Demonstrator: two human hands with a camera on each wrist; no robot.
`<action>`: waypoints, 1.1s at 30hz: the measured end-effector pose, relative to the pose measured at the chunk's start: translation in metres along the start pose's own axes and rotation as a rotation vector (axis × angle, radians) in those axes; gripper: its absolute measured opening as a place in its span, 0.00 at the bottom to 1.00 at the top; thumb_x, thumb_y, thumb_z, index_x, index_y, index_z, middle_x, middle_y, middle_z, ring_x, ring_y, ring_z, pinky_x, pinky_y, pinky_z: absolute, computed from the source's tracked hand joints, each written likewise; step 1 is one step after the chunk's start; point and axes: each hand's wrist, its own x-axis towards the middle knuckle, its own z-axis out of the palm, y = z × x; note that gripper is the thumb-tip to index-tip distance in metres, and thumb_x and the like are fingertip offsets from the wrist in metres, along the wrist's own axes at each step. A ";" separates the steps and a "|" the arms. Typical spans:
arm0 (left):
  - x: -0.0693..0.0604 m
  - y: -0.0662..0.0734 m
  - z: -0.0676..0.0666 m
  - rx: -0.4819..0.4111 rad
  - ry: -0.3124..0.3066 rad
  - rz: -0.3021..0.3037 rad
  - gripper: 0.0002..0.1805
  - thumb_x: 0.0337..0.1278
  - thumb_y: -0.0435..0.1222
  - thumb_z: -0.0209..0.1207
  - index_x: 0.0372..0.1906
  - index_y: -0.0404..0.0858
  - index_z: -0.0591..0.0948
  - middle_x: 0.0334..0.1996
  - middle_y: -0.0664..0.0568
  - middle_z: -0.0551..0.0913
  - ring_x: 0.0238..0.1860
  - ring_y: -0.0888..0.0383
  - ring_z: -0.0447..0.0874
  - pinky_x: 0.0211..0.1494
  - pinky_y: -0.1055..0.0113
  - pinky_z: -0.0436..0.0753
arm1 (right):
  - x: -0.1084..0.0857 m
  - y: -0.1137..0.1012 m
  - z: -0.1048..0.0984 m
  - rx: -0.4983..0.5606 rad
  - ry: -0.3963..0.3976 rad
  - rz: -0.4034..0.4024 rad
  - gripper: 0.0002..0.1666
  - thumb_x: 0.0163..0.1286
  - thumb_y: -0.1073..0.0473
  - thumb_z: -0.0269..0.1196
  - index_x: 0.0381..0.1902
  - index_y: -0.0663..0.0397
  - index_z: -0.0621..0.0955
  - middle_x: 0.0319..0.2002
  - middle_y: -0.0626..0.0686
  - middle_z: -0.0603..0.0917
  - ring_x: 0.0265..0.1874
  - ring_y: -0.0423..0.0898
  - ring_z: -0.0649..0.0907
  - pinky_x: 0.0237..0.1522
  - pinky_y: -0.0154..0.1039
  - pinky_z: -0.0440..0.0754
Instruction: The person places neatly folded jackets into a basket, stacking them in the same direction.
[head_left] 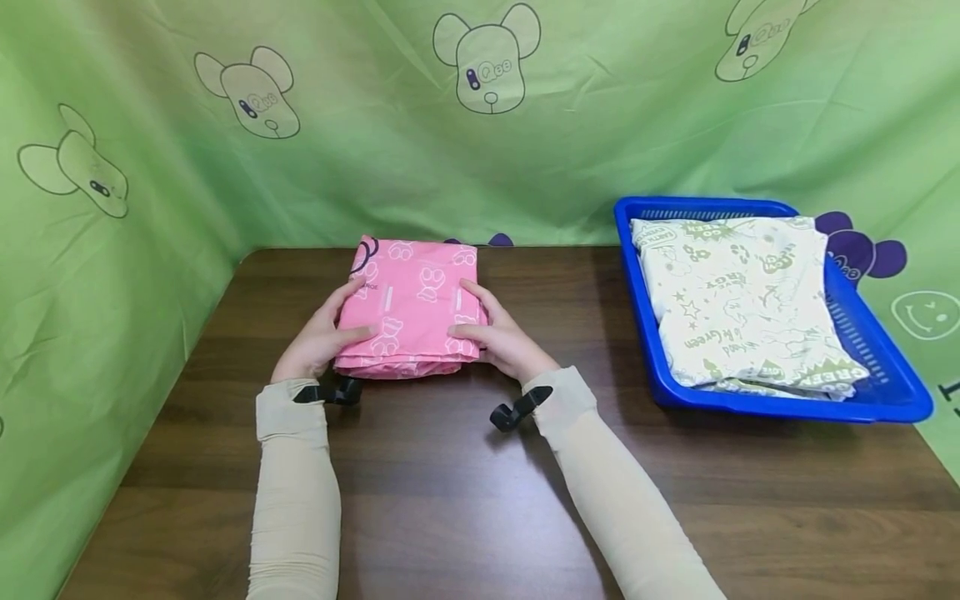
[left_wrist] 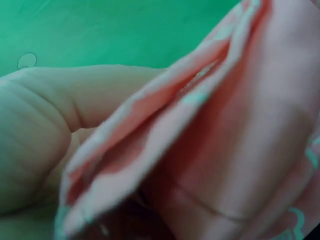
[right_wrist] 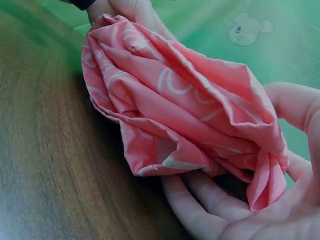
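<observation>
A folded pink cloth [head_left: 420, 300] with white cartoon outlines is held between both hands over the left-middle of the table. At its left edge the left hand [head_left: 318, 337] grips it, thumb on top and fingers at the side. On the opposite edge the right hand [head_left: 506, 333] does the same. Seen from the right wrist, the near side of the pink cloth [right_wrist: 175, 105] shows several loose layers, and fingers of the right hand [right_wrist: 295, 165] curl beneath it. Close up in the left wrist view, the pink cloth's folded layers [left_wrist: 165, 130] lie against the left hand [left_wrist: 75, 110].
On the right of the brown wooden table [head_left: 450, 500] stands a blue plastic basket [head_left: 645, 333]. A folded white cloth with green print [head_left: 742, 300] lies in it. A green curtain [head_left: 360, 150] with bear drawings hangs along the back and left.
</observation>
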 end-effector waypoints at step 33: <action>-0.003 0.051 0.044 -0.168 0.035 0.101 0.49 0.61 0.23 0.62 0.81 0.55 0.56 0.78 0.48 0.52 0.64 0.47 0.67 0.51 0.71 0.84 | -0.035 -0.051 -0.011 0.040 0.057 -0.226 0.53 0.64 0.78 0.57 0.80 0.33 0.56 0.67 0.61 0.62 0.45 0.51 0.80 0.40 0.37 0.87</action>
